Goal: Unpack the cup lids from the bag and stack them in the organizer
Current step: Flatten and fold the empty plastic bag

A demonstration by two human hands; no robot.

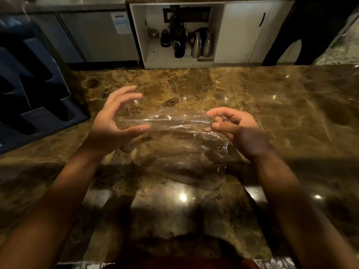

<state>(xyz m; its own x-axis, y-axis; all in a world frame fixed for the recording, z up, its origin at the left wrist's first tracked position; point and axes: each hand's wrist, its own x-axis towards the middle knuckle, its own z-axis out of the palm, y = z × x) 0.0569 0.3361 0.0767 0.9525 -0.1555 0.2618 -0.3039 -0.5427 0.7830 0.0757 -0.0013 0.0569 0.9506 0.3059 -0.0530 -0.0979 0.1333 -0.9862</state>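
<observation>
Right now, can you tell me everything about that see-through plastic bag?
The clear, crinkly plastic bag looks thin and shiny, catching glints of light. It is stretched sideways above the brown marble counter. The right hand pinches one end; the left hand cups the other. I cannot tell what is inside.

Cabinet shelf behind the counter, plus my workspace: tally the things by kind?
Steel flasks: 2
Black jugs: 2
Clear bag: 1
Dark organizer: 1
Hands, left and right: 2
Total: 8
</observation>
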